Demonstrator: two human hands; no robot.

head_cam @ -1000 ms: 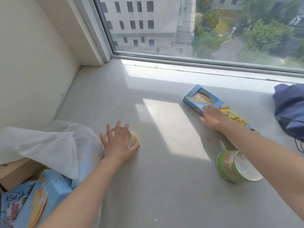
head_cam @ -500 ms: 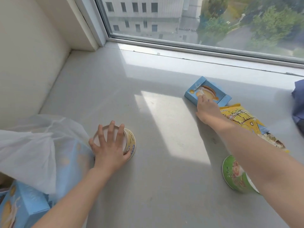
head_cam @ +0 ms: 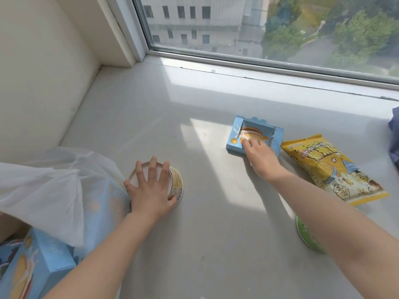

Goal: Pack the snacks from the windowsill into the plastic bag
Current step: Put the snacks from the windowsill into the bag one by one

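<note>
On the grey windowsill [head_cam: 211,244] my left hand [head_cam: 151,190] wraps over the top of a yellow snack cup [head_cam: 178,187] with a white lid. It stands right beside the white plastic bag [head_cam: 47,186] at the left edge. My right hand [head_cam: 260,157] lies on a small blue biscuit box [head_cam: 252,131], fingers curled over its near edge. A yellow popcorn bag [head_cam: 330,167] lies flat just right of that box. A green snack cup [head_cam: 307,236] lies on its side under my right forearm, mostly hidden.
Blue biscuit boxes [head_cam: 32,266] sit inside and below the plastic bag at lower left. A dark blue cloth [head_cam: 394,134] is at the right edge. The window frame [head_cam: 259,63] runs along the back and a cream wall [head_cam: 38,72] closes the left side.
My left hand has settled lower over the yellow cup and closed round it. My right hand has stayed on the blue box while the view shifted left, showing more of the popcorn bag.
</note>
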